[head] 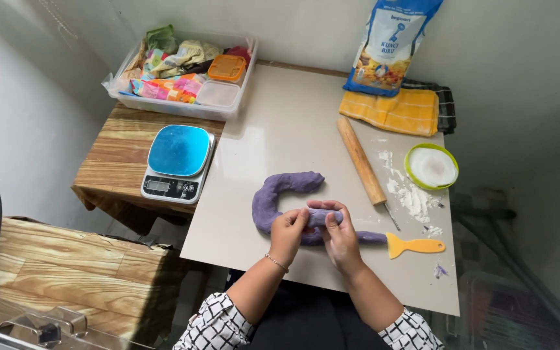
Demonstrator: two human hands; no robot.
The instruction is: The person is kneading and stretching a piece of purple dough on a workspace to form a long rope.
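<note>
- left hand [288, 228] and right hand [339, 234] both pinch a small lump of purple dough [322, 216] between their fingertips, just above the long curved rope of purple dough [273, 194] lying on the pale beige board [280, 129]
- yellow plastic scraper [416, 245] lies just right of the rope's end; wooden rolling pin [361, 161] beyond it, beside spilled white flour [415, 198]
- blue-topped kitchen scale [178, 162] sits on the wooden table [108, 168], well left

- You have a pale, glossy worktop [280, 136] in front of you, set into a corner of plain white walls [513, 78].
- To your left, a small wood-grain table [115, 165] touches the worktop's edge.
- Nearer you on the left stands a second wood-grain surface [59, 259].
- Soft, even daylight falls over everything; shadow gathers on the dim floor [520, 259] at right.
</note>
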